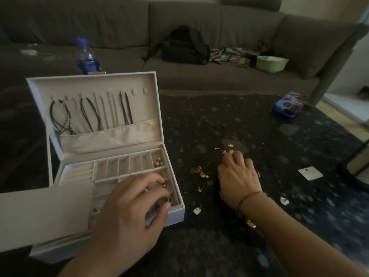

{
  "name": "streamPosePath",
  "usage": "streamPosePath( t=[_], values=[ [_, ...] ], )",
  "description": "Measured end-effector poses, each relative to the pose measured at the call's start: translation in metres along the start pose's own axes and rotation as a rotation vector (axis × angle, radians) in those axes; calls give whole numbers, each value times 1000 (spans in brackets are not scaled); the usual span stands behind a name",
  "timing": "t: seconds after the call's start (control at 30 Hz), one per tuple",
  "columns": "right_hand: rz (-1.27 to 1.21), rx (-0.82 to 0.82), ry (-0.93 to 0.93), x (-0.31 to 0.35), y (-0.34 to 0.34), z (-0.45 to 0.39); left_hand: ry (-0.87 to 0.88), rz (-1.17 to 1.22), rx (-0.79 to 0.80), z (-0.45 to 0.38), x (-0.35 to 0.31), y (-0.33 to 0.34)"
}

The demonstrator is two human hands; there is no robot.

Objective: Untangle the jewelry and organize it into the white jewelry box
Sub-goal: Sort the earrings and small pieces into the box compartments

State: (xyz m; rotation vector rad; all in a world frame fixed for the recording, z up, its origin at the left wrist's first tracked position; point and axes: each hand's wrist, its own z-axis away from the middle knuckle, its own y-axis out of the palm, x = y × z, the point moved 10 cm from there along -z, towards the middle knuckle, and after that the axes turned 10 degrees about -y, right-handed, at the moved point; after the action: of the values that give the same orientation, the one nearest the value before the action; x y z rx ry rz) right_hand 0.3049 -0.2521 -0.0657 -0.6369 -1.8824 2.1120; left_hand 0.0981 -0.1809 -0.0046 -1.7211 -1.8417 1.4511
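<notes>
The white jewelry box [175, 214] stands open on the left, with dark cord and chain necklaces [93, 114] hanging inside its upright lid. My left hand [129, 208] hovers over the box's right-hand compartments, its thumb and fingers pinching a small gold earring [164, 184]. Gold ball earrings [158, 161] lie in the far right compartment. My right hand [237, 180] rests on the dark patterned surface, fingertips curled onto a small pearl earring [230, 152]. Loose pieces lie around it: a red-and-gold cluster [200, 171], a shell earring [197, 210] and another shell [284, 200].
A flat white panel [40, 212] covers the box's front left. A blue water bottle [86, 56] stands behind the lid. A blue tin [288, 104] and a white card [310, 173] lie to the right. The grey sofa holds a black backpack [183, 45] and a green bowl [271, 62].
</notes>
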Motion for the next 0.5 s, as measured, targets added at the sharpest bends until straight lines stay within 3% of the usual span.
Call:
streamPosePath(
  t=[0.1, 0.2, 0.5],
  values=[
    [-184, -72, 12, -5, -9, -2, -10, 11, -9, 0, 1, -1],
    [-316, -35, 0, -3, -3, -6, -11, 24, -17, 0, 1, -1],
    [-161, -131, -15, 11, -11, -2, -15, 32, -17, 2, 5, -3]
  ],
)
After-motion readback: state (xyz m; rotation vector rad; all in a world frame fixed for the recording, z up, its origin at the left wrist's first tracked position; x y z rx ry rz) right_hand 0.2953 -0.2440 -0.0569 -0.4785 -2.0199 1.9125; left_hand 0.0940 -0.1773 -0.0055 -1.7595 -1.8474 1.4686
